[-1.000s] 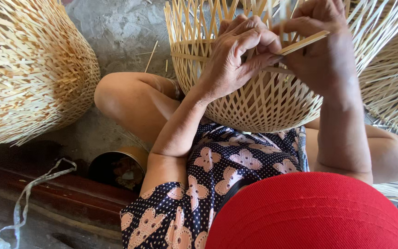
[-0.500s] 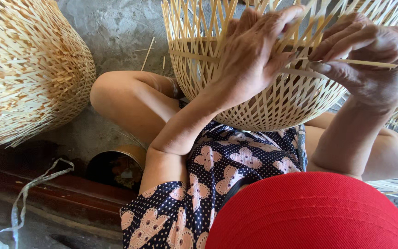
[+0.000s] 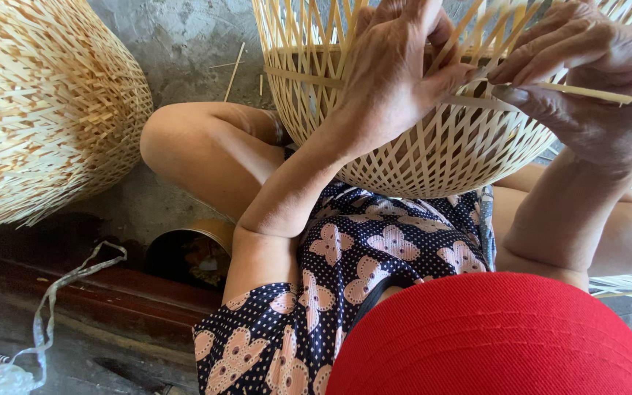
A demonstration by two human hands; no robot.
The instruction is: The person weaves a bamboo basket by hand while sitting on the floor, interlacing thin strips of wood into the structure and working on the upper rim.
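Woven bamboo basket [image 3: 440, 146] resting on lap, its top running off frame. Red cap brim [image 3: 499, 336] hiding lower right. Left hand [image 3: 396, 73] pressing, fingers curled, against basket wall. Right hand [image 3: 594, 80] pinching thin bamboo strip [image 3: 587, 92], wrist bent.

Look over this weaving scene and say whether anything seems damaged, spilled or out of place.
Little stands out. A few loose bamboo slivers lie scattered on the concrete floor, and a crumpled plastic strip trails nearby. The basket looks sound; its upright ends stick out unwoven. The left hand steadies it while the right hand pinches a thin strip.
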